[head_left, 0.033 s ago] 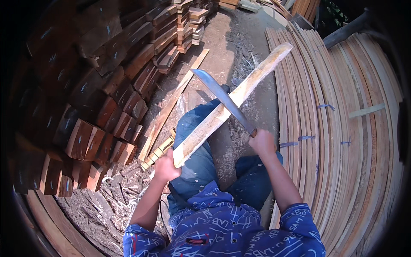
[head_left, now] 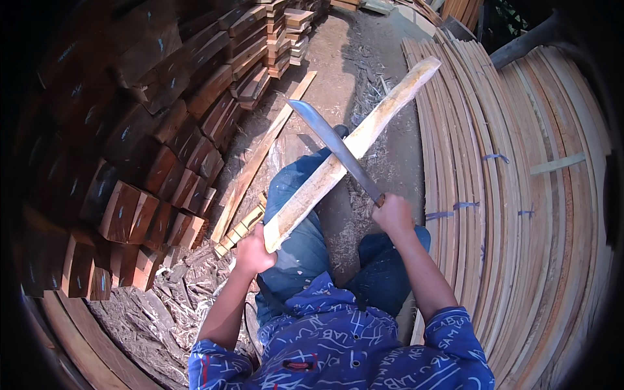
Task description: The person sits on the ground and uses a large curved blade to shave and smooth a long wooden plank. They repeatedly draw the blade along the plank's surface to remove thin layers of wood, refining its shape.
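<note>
Your left hand [head_left: 252, 252] clamps the long pale wooden slat [head_left: 344, 159]; your right hand [head_left: 392, 213] grips the curved steel machete [head_left: 335, 148]. Strike well above your left grip.

Single head-worn fisheye view, looking steeply down, close above lap and forearms, edges bending outward

I sit in an open-air timber yard. Stacks of reddish-brown sawn wooden blocks [head_left: 149, 175] rise on my left, bundles of long pale thin wooden slats [head_left: 520, 214] lie on my right, and bark chips and wood shavings [head_left: 162, 305] litter the dirt ground [head_left: 338, 52].
</note>
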`<state>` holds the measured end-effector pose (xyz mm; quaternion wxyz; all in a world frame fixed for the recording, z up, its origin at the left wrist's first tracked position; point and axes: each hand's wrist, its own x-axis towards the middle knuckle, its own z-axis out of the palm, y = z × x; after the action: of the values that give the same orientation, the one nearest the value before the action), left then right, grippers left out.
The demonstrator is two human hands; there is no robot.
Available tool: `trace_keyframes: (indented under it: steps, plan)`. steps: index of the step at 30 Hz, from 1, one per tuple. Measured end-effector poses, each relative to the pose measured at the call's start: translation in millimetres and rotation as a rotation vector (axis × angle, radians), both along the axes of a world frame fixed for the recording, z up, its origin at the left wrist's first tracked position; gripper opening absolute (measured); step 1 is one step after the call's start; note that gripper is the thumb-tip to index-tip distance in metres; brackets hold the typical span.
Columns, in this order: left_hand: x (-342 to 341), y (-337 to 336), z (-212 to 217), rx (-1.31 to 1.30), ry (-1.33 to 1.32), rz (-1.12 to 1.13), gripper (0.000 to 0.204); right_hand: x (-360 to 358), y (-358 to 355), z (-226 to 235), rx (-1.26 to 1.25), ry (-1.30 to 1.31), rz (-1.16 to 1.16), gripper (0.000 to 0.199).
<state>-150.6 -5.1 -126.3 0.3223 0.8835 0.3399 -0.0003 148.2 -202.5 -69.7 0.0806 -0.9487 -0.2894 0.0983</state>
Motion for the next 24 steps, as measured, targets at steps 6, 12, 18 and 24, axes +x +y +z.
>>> trace_keyframes:
  steps: [6, 12, 18, 24]
  plan:
    - [1, 7, 1, 0.007, -0.026, 0.034, 0.047, -35, 35, 4, -0.006, -0.002, 0.305, 0.019]
    - [-1, 9, 1, -0.004, 0.03, 0.031, 0.045, 49, 9, 29, -0.087, -0.204, 0.08, 0.02]
    - [15, 14, 11, -0.026, 0.038, -0.046, 0.046, 43, -16, 27, -0.129, -0.129, -0.009, 0.02]
    - [18, 2, 18, -0.016, 0.087, 0.021, 0.046, -33, 11, -7, -0.052, 0.031, 0.129, 0.021]
